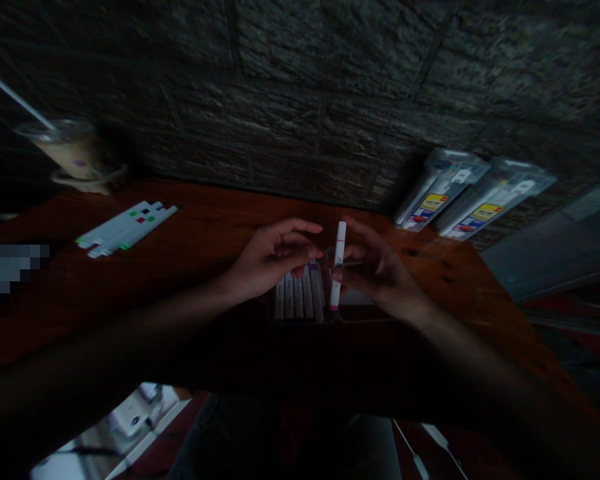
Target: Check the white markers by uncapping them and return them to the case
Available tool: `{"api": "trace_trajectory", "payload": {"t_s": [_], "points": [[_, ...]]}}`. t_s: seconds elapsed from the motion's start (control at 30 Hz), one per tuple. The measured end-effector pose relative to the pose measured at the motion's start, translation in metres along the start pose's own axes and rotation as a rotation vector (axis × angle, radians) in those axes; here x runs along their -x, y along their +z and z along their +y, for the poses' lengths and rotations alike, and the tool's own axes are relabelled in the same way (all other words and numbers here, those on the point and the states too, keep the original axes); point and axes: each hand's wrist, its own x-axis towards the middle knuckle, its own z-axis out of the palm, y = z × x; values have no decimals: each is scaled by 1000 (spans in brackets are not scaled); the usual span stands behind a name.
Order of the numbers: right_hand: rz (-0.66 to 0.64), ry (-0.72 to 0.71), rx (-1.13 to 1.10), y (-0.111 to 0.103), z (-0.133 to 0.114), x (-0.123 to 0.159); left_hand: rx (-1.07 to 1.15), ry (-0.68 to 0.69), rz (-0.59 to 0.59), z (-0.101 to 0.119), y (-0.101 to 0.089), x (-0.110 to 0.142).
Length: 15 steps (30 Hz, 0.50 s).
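Note:
Between thumb and fingers, my right hand [387, 280] grips a white marker [339, 257] with a pink end pointing down; it stands nearly upright. My left hand [275, 257] hovers just left of it, fingers apart and partly curled, with nothing visible in them. Beneath the hands lies a clear plastic case [300, 323], holding a row of several white markers [295, 297] in its left part. One of those has a purple band near its top. The case's right part is partly hidden by my right hand.
Several white markers [130, 227] with coloured ends lie at the table's left. Behind them stands a plastic cup with a straw [75, 157]. Two clear marker cases [473, 207] [427, 200] lean near the stone wall [280, 100] at right. The wooden table [205, 213] ends at the right.

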Motion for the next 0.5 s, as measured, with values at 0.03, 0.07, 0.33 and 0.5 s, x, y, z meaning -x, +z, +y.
{"api": "trace_trajectory", "payload": {"t_s": [0.03,0.07,0.33,0.5], "points": [[5,7,-1,0,0,0,2,-4,1,0,0,0],[11,13,-4,0,-1,0,4,-6,0,0,0,0],[25,38,3,0,-1,-1,14,-14,-8,2,1,0],[16,29,15,-1,1,-2,-11,-17,-7,1,1,0]]}}
